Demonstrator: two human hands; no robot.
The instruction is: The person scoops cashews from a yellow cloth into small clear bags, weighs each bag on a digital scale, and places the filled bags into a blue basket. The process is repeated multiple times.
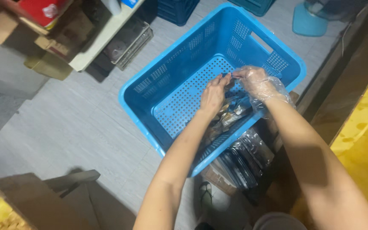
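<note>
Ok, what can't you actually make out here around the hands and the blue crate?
Head view only:
- What the left hand and gloved right hand pinch between them: too small, covered by fingers.
- Contents of the shiny packets in the blue crate: glare and blur.
- Stack of packets below the crate: partly hidden by its rim and the arms.
- Cardboard box: cut off by the frame edge.

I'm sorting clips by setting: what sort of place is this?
Probably a storeroom or packing area: a big blue perforated crate on a tiled floor, cardboard boxes, a cluttered shelf, and clear-wrapped packets stacked beside the crate.
</note>
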